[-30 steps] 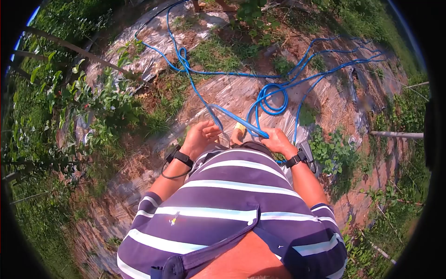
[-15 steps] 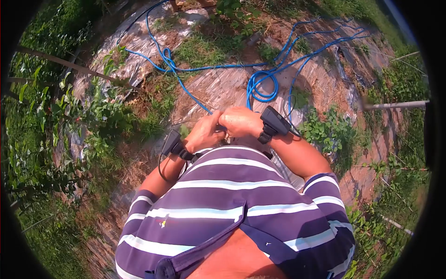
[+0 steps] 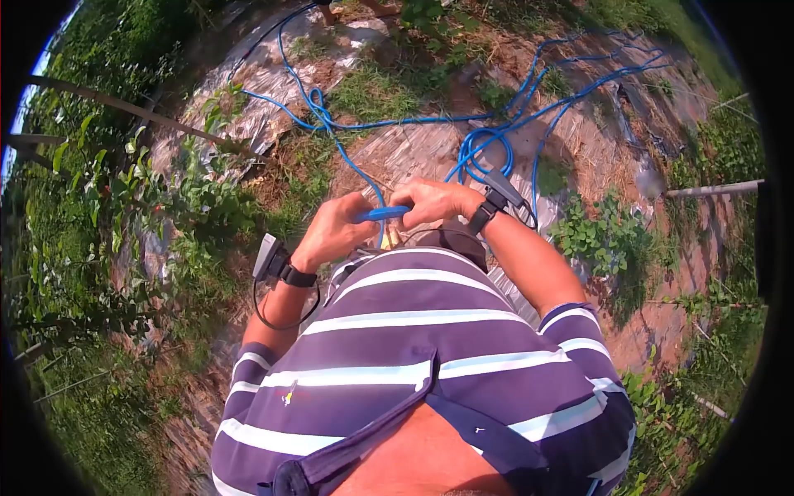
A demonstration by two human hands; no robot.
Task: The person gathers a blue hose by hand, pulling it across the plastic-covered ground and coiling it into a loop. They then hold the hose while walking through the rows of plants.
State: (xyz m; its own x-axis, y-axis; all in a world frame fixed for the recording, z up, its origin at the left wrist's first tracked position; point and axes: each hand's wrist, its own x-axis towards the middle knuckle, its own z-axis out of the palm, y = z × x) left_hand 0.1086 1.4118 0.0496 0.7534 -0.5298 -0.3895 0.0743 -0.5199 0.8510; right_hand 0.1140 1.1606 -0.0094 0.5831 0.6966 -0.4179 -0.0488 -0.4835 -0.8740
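My left hand (image 3: 337,230) and my right hand (image 3: 437,201) are close together in front of my waist. A short stretch of blue hose (image 3: 382,213) runs between them, with the fingers of each hand closed on it. More blue hose (image 3: 354,165) lies on the ground just beyond, one line passing down behind the held piece. Ahead of my right hand, several turns of hose form a coil (image 3: 506,149). Each wrist carries a strapped device with a cable. Parts of my fingertips are hidden.
Silvery plastic sheeting (image 3: 413,157) with dry straw and grass covers the ground. Leafy plants (image 3: 207,207) and a wooden pole (image 3: 124,103) stand at left. A grey pole (image 3: 715,189) juts in from the right. A person's feet (image 3: 328,15) show at the top.
My hands have moved slightly apart, and a stretch of blue hose now shows between them. My left hand has shifted left. The whole ground view has slid slightly to the right.
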